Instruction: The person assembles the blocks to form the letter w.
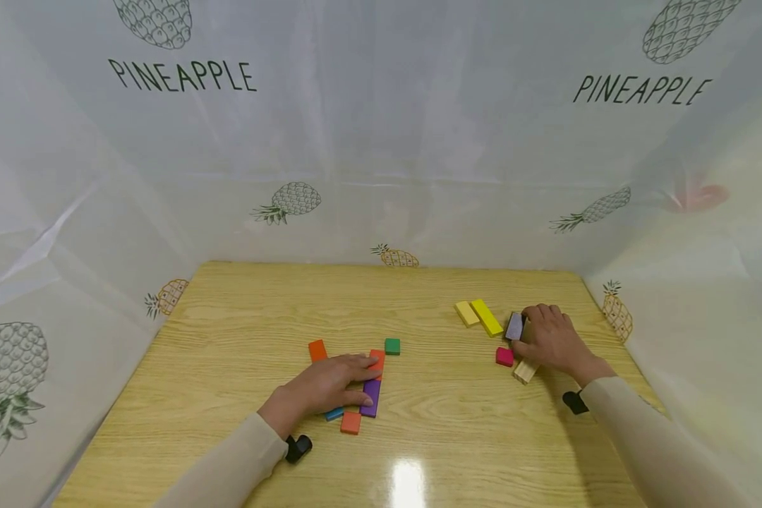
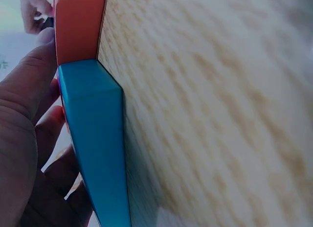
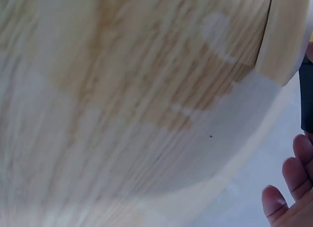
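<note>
My left hand lies over a group of flat wooden blocks, with fairly straight fingers touching a red-orange block and the thumb on a purple block. A blue block is partly under that hand. Beside it sits an orange-red square block. Farther right, my right hand pinches a black block between thumb and fingers. A natural wood block lies under this hand, and a crimson square block is just left of the thumb.
A green square block sits beyond the left fingertips, and an orange block lies behind that hand. Left of the black block are a yellow block and a pale yellow block. A pineapple-printed sheet surrounds the wooden table.
</note>
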The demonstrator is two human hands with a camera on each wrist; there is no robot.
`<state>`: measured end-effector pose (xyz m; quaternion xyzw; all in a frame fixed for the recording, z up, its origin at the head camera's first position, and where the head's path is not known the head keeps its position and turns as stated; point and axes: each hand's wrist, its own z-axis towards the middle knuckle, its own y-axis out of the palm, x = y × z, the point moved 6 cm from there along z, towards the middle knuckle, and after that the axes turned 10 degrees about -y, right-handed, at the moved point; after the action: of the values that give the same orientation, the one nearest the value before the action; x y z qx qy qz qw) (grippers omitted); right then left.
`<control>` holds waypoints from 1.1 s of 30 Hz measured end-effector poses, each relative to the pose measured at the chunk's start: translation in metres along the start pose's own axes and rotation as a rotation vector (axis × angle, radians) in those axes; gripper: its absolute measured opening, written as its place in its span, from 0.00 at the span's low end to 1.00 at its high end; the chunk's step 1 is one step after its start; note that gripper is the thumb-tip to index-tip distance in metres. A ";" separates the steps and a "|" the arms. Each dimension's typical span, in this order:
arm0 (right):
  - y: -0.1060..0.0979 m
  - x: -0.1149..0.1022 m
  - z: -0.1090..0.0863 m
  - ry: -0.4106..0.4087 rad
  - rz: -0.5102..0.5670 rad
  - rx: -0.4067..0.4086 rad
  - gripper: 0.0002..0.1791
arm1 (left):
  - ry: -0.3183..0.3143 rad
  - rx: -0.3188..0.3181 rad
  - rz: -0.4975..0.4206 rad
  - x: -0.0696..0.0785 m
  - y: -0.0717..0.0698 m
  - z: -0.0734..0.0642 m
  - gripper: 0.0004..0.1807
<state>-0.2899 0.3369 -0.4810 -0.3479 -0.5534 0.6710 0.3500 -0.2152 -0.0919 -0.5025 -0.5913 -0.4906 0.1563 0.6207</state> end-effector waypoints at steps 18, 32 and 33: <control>-0.004 -0.038 0.018 -0.106 0.014 0.054 0.34 | -0.011 -0.003 0.004 0.000 -0.001 -0.001 0.34; 0.012 -0.121 0.039 -0.346 -0.072 0.074 0.30 | -0.012 -0.001 -0.004 0.002 -0.002 -0.002 0.34; 0.014 -0.126 0.040 -0.367 -0.077 0.075 0.30 | -0.012 0.000 -0.003 0.002 -0.002 -0.002 0.34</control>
<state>-0.2608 0.2067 -0.4789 -0.1850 -0.5954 0.7294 0.2817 -0.2138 -0.0923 -0.4997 -0.5897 -0.4952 0.1590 0.6178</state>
